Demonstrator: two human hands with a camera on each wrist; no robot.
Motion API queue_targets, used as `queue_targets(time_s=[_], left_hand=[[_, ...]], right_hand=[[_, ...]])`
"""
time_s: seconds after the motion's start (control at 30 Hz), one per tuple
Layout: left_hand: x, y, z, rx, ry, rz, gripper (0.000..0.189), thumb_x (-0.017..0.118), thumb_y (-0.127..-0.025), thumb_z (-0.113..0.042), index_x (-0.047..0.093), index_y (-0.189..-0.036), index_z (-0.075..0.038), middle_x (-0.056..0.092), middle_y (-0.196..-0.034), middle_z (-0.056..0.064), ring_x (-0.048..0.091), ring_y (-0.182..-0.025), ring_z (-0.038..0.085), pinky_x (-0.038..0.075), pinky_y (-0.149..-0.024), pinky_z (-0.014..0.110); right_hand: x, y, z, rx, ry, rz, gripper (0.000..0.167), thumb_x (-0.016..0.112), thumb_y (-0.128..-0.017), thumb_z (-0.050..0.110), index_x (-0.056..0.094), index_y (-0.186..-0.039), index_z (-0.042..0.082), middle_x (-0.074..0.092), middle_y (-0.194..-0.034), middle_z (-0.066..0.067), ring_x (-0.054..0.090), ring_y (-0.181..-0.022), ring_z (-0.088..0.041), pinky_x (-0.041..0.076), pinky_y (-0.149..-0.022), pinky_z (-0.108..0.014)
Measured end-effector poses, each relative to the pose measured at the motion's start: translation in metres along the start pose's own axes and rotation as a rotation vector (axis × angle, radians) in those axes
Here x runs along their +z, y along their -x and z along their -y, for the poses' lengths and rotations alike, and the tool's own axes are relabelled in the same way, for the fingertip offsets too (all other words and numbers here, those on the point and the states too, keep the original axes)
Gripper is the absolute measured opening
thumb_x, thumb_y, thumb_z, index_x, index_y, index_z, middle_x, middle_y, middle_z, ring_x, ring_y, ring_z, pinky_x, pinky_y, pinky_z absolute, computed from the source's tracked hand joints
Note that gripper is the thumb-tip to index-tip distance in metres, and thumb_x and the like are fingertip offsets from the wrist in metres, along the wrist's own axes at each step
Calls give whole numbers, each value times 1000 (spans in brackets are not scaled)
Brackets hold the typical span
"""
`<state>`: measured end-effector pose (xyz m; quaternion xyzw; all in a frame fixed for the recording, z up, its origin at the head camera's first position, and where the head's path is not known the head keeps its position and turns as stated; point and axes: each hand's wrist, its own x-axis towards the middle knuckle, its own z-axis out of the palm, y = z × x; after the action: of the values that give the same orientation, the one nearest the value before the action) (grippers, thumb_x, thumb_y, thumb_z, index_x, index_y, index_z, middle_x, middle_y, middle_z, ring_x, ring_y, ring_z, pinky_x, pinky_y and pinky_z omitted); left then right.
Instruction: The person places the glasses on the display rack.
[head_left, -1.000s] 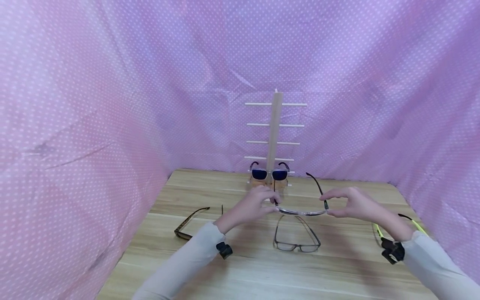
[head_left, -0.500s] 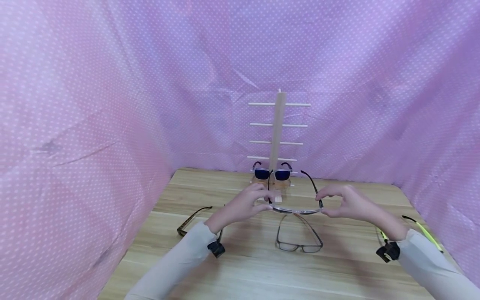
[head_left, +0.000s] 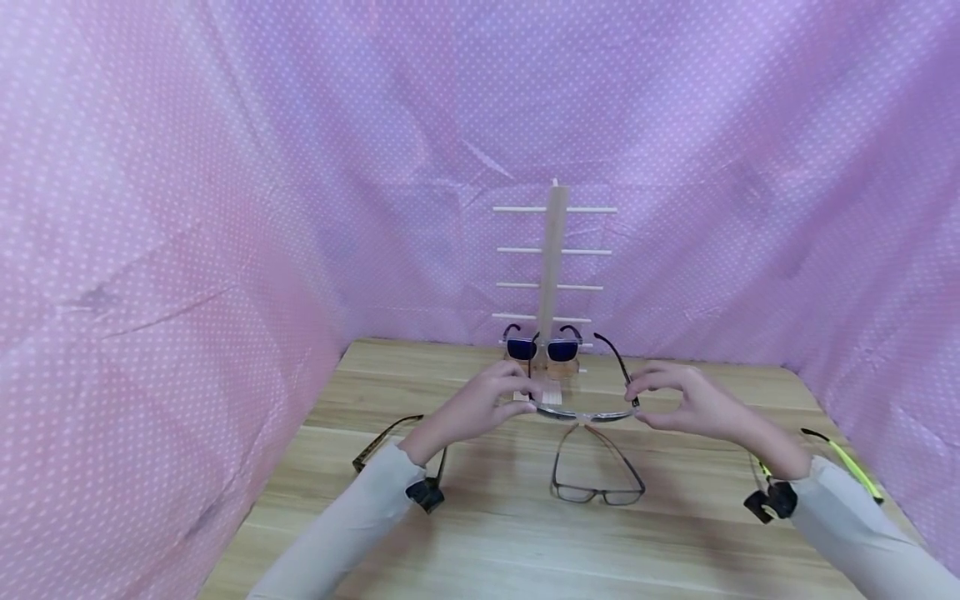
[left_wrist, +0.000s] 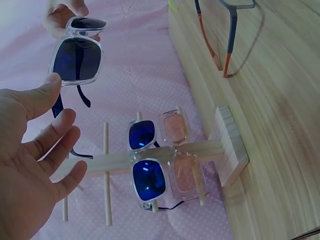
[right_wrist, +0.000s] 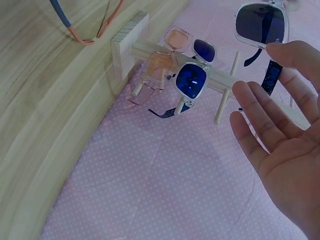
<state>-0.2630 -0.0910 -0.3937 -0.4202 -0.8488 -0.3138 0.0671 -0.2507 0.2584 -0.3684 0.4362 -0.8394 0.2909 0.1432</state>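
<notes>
Between my hands is a pair of sunglasses (head_left: 557,413) with a clear frame, dark lenses and dark temples, its temples unfolded and pointing away from me. My left hand (head_left: 483,404) pinches its left hinge between thumb and fingers. On the other side my right hand (head_left: 686,402) pinches the right hinge. The held pair is up off the table, in front of a wooden glasses stand (head_left: 552,267) with white cross pegs. Low on that stand sit blue-lensed sunglasses (left_wrist: 149,180), and beneath them glasses with a clear frame and orange lenses (right_wrist: 160,62).
Grey-framed eyeglasses (head_left: 597,495) with orange temple ends lie on the wooden table (head_left: 525,550) below the held pair. Tortoiseshell-patterned glasses (head_left: 375,446) are partly behind the left forearm. Glasses with yellow-green temples (head_left: 855,471) lie at right. A pink dotted cloth (head_left: 420,100) surrounds the table.
Both hands have moved left and slightly up with the dark-lensed sunglasses, toward the stand. The grip at both hinges looks the same, and the other glasses stay where they were.
</notes>
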Motion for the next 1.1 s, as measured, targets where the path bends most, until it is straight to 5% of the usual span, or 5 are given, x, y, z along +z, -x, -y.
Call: queue_targets(time_s=[0.17, 0.47, 0.8, 1.1], left_hand=[[-3, 3, 5, -11, 34, -34, 18, 69, -97, -22, 74, -113, -16, 63, -109, 1, 59, -95, 20, 54, -80, 35], [-11, 8, 13, -50, 60, -119, 13, 68, -98, -19, 74, -109, -15, 62, -111, -2, 57, -99, 16, 50, -80, 26], [-16, 2, 25, -120, 92, -191, 8, 69, -96, -16, 72, -103, -17, 63, -111, 3, 60, -104, 23, 53, -84, 45], [-18, -10, 39, -149, 110, -259, 11, 68, -98, -15, 73, -107, -13, 66, -110, 5, 63, -110, 22, 52, -97, 46]], right_hand=[[3, -7, 1, 15, -13, -8, 43, 85, -72, -5, 74, -98, 28, 72, -109, 0, 67, -104, -16, 46, -97, -13], [14, -20, -3, 45, -95, -33, 30, 81, -79, -6, 76, -94, 20, 69, -109, -1, 62, -106, -8, 45, -96, -13], [22, -33, -8, 199, -97, -42, 18, 79, -86, 3, 78, -98, 17, 71, -116, -10, 61, -112, -12, 51, -92, -26], [30, -45, -20, 213, -141, -102, 16, 77, -86, -1, 79, -99, 9, 71, -118, -20, 62, -107, -7, 57, -86, -31]])
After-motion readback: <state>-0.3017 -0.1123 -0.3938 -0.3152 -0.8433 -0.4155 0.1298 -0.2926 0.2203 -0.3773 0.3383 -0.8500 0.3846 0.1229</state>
